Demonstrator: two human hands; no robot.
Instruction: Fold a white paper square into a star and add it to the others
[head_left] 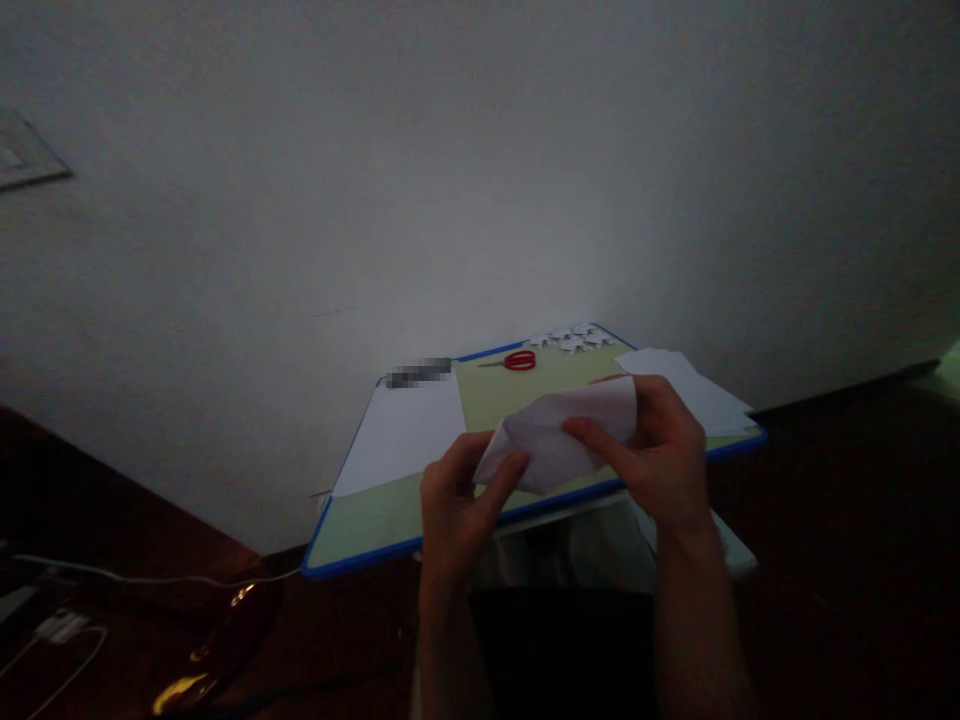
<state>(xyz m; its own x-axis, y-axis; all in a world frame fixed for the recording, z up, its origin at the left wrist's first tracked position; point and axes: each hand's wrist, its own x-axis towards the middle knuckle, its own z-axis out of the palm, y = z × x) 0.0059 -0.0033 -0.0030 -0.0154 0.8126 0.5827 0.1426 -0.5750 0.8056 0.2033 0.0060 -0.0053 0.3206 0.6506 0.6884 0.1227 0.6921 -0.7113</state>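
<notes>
A folded sheet of white paper [555,440] is held up above the front edge of the table, between both hands. My left hand [469,500] pinches its left corner, thumb on the near face and fingers behind. My right hand [656,450] grips the right part, with the thumb pressed on the near face and the other fingers partly hidden behind the paper. Beyond the paper, red-handled scissors [519,361] lie on the table with their blades pointing left.
The small pale-green table [375,530] has a blue rim and stands against a wall. White sheets [405,430] lie at its left, more sheets [686,390] at its right. Several small folded paper pieces [574,338] sit at the back. A white cable [165,578] runs at lower left.
</notes>
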